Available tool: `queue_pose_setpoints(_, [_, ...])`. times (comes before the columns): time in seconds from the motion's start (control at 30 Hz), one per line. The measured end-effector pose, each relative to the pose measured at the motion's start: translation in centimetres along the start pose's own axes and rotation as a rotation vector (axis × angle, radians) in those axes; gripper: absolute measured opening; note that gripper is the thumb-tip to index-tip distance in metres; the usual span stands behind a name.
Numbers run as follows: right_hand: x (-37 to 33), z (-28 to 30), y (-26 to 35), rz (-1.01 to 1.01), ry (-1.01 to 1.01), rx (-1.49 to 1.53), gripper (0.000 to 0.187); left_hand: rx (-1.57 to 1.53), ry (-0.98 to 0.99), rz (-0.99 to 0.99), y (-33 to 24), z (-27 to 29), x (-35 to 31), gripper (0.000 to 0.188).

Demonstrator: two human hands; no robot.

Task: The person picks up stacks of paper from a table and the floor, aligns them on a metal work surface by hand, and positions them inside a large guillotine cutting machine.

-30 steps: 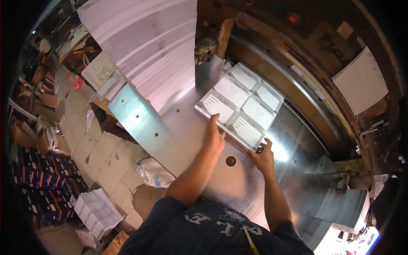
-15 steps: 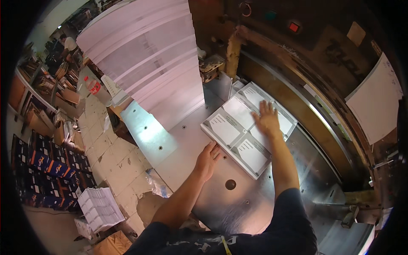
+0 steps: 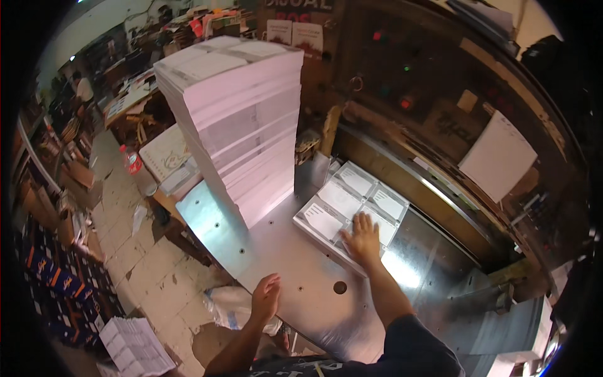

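A low stack of printed sheets (image 3: 344,199), white with grey panels, lies at an angle on the metal table (image 3: 295,267). My right hand (image 3: 362,242) rests palm down on top of it, near its close edge, with fingers spread. Off the stack, to the lower left, my left hand (image 3: 267,299) hovers by the table's front edge. Its fingers are loosely bent and nothing shows in them. Left of the low stack rises a tall pile of similar sheets (image 3: 248,125), far higher than the low one.
Behind the low stack runs a machine's long brown bar (image 3: 402,179), with a white sheet (image 3: 499,157) on the panel above. A bottle (image 3: 132,160) stands beyond the table's left edge. Dark cartons (image 3: 56,283) and a paper bundle (image 3: 135,345) sit at lower left.
My left hand has come away from the low stack's edge, toward me and left. My right hand has slid toward the stack's near side. The view has tilted up, showing the tall pile's top.
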State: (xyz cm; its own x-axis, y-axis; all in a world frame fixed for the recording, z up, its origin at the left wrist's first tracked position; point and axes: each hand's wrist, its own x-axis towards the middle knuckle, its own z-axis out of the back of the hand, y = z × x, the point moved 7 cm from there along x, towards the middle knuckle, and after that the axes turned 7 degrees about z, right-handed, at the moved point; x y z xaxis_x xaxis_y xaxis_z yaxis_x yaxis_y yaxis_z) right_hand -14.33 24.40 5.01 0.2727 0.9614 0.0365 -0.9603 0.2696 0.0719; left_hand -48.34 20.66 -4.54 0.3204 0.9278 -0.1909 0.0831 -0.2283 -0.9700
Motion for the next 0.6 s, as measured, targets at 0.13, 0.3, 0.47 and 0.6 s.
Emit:
queue_pose_setpoints(0.13, [-2.4, -3.7, 0.5, 0.007, -0.109, 0.014, 0.083, 0.001, 0.048, -0.023, 0.3, 2.1, -0.9, 0.032])
queue_pose_setpoints(0.3, [-8.4, -5.8, 6.5, 0.123, -0.058, 0.087, 0.084, 0.190, 0.094, -0.092, -0.7, 4.0, -1.2, 0.032])
queue_pose_setpoints(0.47, [-17.6, -7.0, 13.2, 0.245, 0.019, 0.115, 0.076, 0.510, -0.114, -0.261, 4.1, 15.0, -4.5, 0.042])
queue_pose_setpoints(0.6, [-21.5, -8.1, 12.4, 0.080, 0.006, 0.067, 0.072, 0.915, -0.339, 0.063, 17.8, 31.1, -13.7, 0.045])
